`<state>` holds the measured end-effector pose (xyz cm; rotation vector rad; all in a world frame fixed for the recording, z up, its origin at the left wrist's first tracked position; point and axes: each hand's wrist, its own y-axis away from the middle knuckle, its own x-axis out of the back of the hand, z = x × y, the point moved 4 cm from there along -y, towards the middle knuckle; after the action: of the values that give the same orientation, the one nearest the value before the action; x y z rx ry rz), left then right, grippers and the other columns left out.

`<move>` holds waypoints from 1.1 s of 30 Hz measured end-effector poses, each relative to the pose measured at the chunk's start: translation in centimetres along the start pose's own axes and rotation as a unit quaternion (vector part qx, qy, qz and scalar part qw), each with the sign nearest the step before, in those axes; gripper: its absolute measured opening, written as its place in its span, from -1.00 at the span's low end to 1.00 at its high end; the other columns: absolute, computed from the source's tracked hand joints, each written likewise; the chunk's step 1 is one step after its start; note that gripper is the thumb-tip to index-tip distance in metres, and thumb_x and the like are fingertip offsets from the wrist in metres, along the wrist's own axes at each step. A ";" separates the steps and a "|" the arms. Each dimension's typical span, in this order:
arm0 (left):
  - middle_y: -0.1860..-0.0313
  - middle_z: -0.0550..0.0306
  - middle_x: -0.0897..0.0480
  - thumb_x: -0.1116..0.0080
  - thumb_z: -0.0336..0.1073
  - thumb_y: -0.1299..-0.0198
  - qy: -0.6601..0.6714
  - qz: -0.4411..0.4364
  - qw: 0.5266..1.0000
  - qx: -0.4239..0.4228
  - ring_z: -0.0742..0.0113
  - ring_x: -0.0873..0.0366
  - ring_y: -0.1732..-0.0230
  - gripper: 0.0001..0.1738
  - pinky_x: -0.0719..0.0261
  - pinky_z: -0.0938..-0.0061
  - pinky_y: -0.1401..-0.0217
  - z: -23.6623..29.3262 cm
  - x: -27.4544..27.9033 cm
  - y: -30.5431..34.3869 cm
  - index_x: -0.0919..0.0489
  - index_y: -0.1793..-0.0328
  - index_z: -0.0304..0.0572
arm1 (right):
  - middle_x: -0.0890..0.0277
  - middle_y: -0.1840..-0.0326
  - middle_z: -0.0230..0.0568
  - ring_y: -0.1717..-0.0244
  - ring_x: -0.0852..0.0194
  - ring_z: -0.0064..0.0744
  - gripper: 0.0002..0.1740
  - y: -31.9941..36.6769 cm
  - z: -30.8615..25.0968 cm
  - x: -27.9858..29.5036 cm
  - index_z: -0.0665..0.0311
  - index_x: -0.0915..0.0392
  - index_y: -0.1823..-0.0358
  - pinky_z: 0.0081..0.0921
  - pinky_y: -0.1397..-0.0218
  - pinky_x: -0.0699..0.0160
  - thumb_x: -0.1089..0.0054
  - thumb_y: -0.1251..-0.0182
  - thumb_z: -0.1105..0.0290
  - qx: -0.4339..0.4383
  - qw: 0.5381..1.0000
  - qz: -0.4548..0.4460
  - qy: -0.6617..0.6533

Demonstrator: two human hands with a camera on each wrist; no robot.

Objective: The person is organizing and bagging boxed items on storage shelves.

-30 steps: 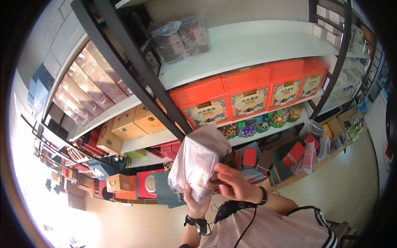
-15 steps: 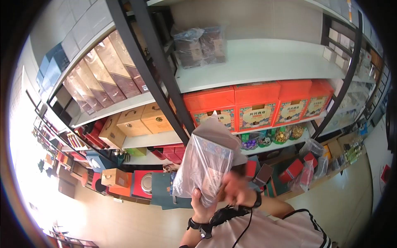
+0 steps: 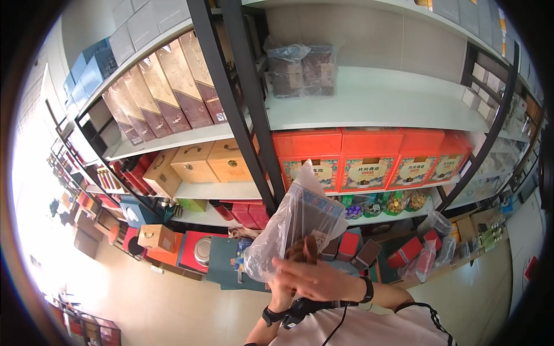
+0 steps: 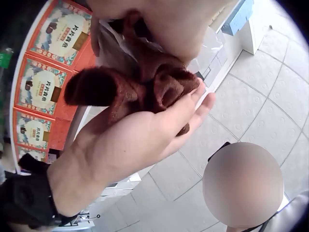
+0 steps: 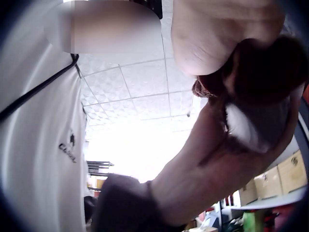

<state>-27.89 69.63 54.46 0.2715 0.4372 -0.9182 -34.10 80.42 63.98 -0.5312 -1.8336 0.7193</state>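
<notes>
A clear plastic bag (image 3: 277, 233) around a boxed package (image 3: 320, 216) stands tilted in front of the shelves. At its lower end my left hand (image 3: 281, 295) grips it; in the right wrist view that hand (image 5: 217, 150) curls round pale plastic (image 5: 251, 125). My right hand (image 3: 323, 282) crosses over the left, its fingers nearly straight against a bunched brown fuzzy cloth (image 3: 304, 249). The left wrist view shows the right palm (image 4: 130, 140) flat under the folded cloth (image 4: 140, 87), with the left hand (image 4: 169, 24) above. Part of the left fingers is hidden.
Behind, a black-framed shelf (image 3: 369, 104) carries orange boxes (image 3: 369, 158), jars of wrapped sweets (image 3: 398, 203), wooden cases (image 3: 193, 163) and a bagged pack (image 3: 303, 72). Red and dark boxes (image 3: 405, 249) lie on the low ledge. A person stands in the left wrist view.
The head view has swung, so the shelves sit lower and further right. The bag has tilted to the right, and my right hand has moved left across the left hand.
</notes>
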 end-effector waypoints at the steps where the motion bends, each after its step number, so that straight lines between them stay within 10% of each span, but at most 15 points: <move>1: -0.51 -0.15 -0.35 -0.23 0.01 -0.33 0.046 0.025 0.999 -0.007 -0.08 -0.37 -0.49 -0.15 -0.40 0.10 -0.51 -0.3 0.2 0.6 -0.19 -0.60 -0.28 | -0.32 -0.48 -0.13 -0.20 -0.57 -0.36 -0.24 0.0 2.1 0.9 0.23 -0.19 -0.57 -0.35 -0.22 -0.54 -0.13 -0.34 0.68 -0.149 0.944 -0.041 -0.293; 2: -0.51 -0.15 -0.35 -0.23 0.01 -0.33 0.044 0.026 0.999 -0.001 -0.08 -0.37 -0.49 -0.15 -0.40 0.10 -0.51 -0.4 0.5 0.7 -0.19 -0.60 -0.28 | -0.32 -0.48 -0.13 -0.20 -0.57 -0.36 -0.24 -1.3 3.2 2.1 0.23 -0.19 -0.57 -0.35 -0.22 -0.54 -0.13 -0.34 0.68 -0.154 0.942 -0.039 -0.295; 4: -0.50 -0.14 -0.37 -0.17 -0.10 -0.36 -0.199 -0.029 0.964 -0.174 -0.10 -0.38 -0.46 -0.18 -0.46 0.10 -0.45 1.1 0.3 0.6 -0.12 -0.62 -0.29 | -0.34 -0.42 -0.16 -0.10 -0.56 -0.44 -0.27 -3.2 4.8 6.6 0.28 -0.17 -0.57 -0.37 -0.18 -0.54 -0.10 -0.38 0.69 -0.110 0.957 0.248 -0.102; 6: -0.43 -0.15 -0.43 -0.10 -0.24 -0.41 -0.300 -0.028 0.916 -0.264 -0.13 -0.48 -0.36 -0.35 -0.50 0.04 -0.38 2.1 -0.9 1.4 -0.21 -0.57 -0.17 | -0.21 -0.56 0.12 -0.51 -0.26 0.06 -0.43 -2.6 3.7 5.2 0.45 -0.26 -0.48 -0.25 -0.53 -0.24 -0.03 -0.46 0.54 -0.119 0.974 0.158 -0.113; 9: -0.38 -0.19 -0.47 -0.13 -0.29 -0.38 -0.353 -0.035 0.858 -0.373 -0.18 -0.51 -0.32 -0.37 -0.49 -0.05 -0.36 2.8 -1.4 1.7 -0.24 -0.54 -0.16 | -0.47 -0.25 -0.20 0.08 -0.62 -0.44 -0.47 -0.8 0.1 -2.0 0.42 -0.22 -0.45 -0.50 0.07 -0.62 -0.05 -0.52 0.47 0.076 0.966 -0.044 -0.245; 11: -0.35 -0.21 -0.50 -0.15 -0.33 -0.37 -0.359 -0.028 0.814 -0.456 -0.21 -0.53 -0.29 -0.37 -0.49 -0.10 -0.34 4.0 -1.1 1.4 -0.25 -0.52 -0.15 | -0.55 -0.14 -0.13 0.05 -0.61 -0.38 -0.48 1.9 -0.6 0.3 0.45 -0.27 -0.38 -0.38 -0.07 -0.61 -0.12 -0.49 0.40 0.183 0.983 0.007 0.007; 13: -0.32 -0.24 -0.53 -0.17 -0.36 -0.35 -0.343 -0.020 0.765 -0.545 -0.25 -0.55 -0.26 -0.38 -0.48 -0.16 -0.33 5.5 -0.3 1.7 -0.27 -0.51 -0.15 | -0.50 -0.23 -0.04 -0.26 -0.47 -0.31 -0.38 4.5 0.3 2.1 0.47 -0.25 -0.37 -0.33 -0.31 -0.47 -0.22 -0.47 0.22 -0.013 0.898 0.398 -0.189; 14: -0.30 -0.25 -0.55 -0.18 -0.38 -0.34 -0.337 -0.028 0.738 -0.583 -0.27 -0.56 -0.25 -0.38 -0.48 -0.19 -0.32 6.3 0.0 1.5 -0.28 -0.50 -0.14 | -0.42 -0.31 0.02 -0.34 -0.43 -0.22 -0.25 5.5 0.7 4.0 0.49 -0.23 -0.36 -0.29 -0.40 -0.39 -0.27 -0.42 0.04 -0.158 0.863 0.441 -0.190; 19: -0.18 0.06 -0.63 -0.15 -0.34 -0.24 -0.477 -0.090 0.531 -0.695 -0.07 -0.64 -0.17 -0.68 -0.49 -0.26 -0.19 8.6 -2.0 2.6 -0.35 -0.08 0.06 | -0.28 -0.46 -0.08 -0.45 -0.28 -0.25 0.00 10.6 3.5 0.3 0.45 -0.07 -0.52 -0.31 -0.48 -0.27 -0.40 -0.33 -0.02 -0.352 0.730 0.339 -0.478; 24: -0.24 0.34 -0.62 -0.11 -0.19 -0.34 -0.550 -0.101 0.450 -0.697 0.25 -0.54 -0.32 -0.70 -0.14 -0.16 -0.48 7.0 -3.0 1.6 -0.39 -0.16 0.29 | -0.26 -0.44 -0.14 -0.43 -0.25 -0.32 0.17 8.3 2.5 0.9 0.35 0.04 -0.58 -0.36 -0.43 -0.30 -0.57 -0.15 0.03 -0.342 0.779 0.303 -0.430; 28: -0.36 0.36 -0.58 -0.07 -0.21 -0.35 -0.615 -0.111 0.352 -0.697 0.29 -0.46 -0.42 -0.68 0.02 -0.07 -0.60 6.0 -3.6 1.3 -0.41 -0.21 0.29 | -0.33 -0.31 -0.14 -0.21 -0.42 -0.36 0.02 8.2 3.6 0.9 0.29 -0.02 -0.54 -0.42 -0.19 -0.52 -0.48 -0.15 0.24 -0.487 0.682 0.323 -0.439; 30: -0.40 0.35 -0.56 -0.14 -0.19 -0.33 -0.610 -0.116 0.365 -0.694 0.17 -0.41 -0.47 -0.61 0.11 -0.08 -0.63 5.1 -2.9 1.5 -0.40 -0.27 0.28 | -0.34 -0.31 -0.15 -0.18 -0.44 -0.36 -0.03 8.6 3.6 0.5 0.28 -0.05 -0.53 -0.42 -0.18 -0.52 -0.43 -0.15 0.29 -0.518 0.598 0.307 -0.528; 33: -0.50 0.10 -0.44 -0.54 -0.11 -0.05 -0.610 -0.138 0.534 -0.569 -0.23 -0.28 -0.53 -0.13 -0.05 -0.12 -0.60 5.0 -1.1 0.5 -0.31 -0.46 0.08 | -0.35 -0.29 -0.18 -0.21 -0.42 -0.35 -0.07 9.0 3.6 1.2 0.31 -0.13 -0.49 -0.34 -0.29 -0.45 -0.45 -0.13 0.28 -0.491 0.605 0.340 -0.527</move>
<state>-26.85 68.66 59.43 -1.6645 -0.3457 -0.7258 -37.70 86.90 57.56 -1.9363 -3.1825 0.3959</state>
